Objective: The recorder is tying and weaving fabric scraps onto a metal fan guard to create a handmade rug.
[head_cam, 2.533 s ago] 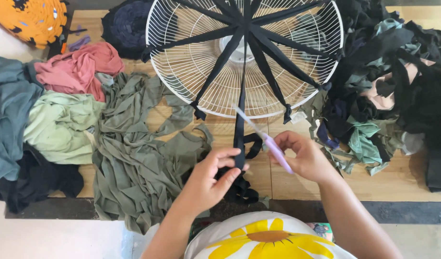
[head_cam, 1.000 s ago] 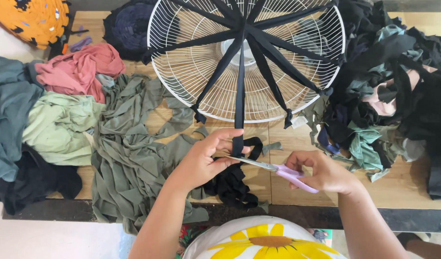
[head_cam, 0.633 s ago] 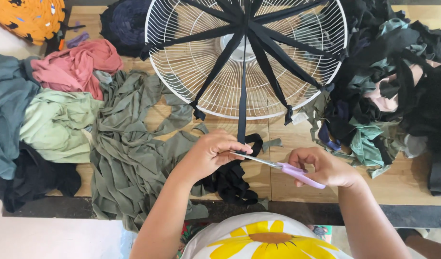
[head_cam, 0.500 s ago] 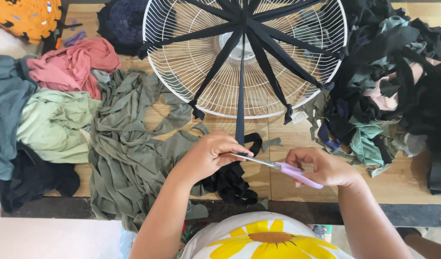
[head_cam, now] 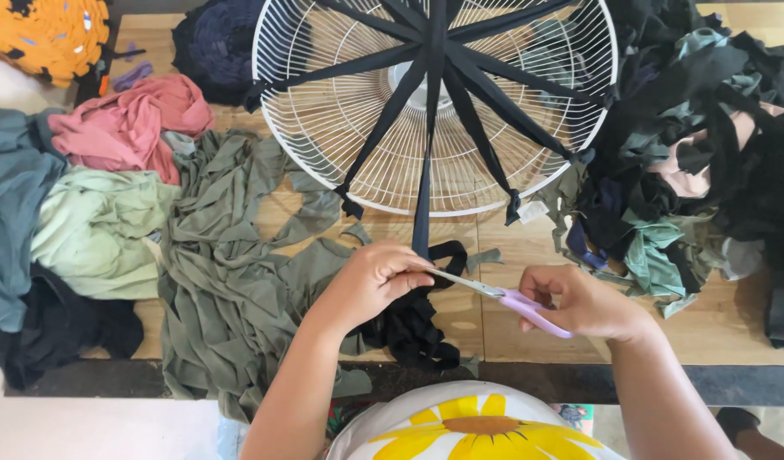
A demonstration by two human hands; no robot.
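Black strip: the black fabric strip [head_cam: 422, 217] hangs from the middle of the fan guard down over its rim to your hands; it lies on the wooden table, at the near side of the guard.
Left hand: your left hand [head_cam: 371, 281] is closed around the strip, the fingers curled tight on it just below the rim.
Scissors: the scissors [head_cam: 503, 298] have purple handles; the blades point left and their tips meet the strip beside your left fingers.
Right hand: your right hand [head_cam: 584, 300] holds the scissors by the handles, the fingers wrapped through them.
Black heap: a heap of black cloth [head_cam: 413, 328] lies under the strip, between your two arms.
Fan guard: the white wire fan guard [head_cam: 341, 128] lies flat, with black strips tied across it like spokes.
Left of table: green cloth [head_cam: 230, 281], pale green cloth [head_cam: 94, 234] and pink cloth [head_cam: 128, 128] lie there.
Right of table: a pile of dark scraps [head_cam: 707, 145] lies there.
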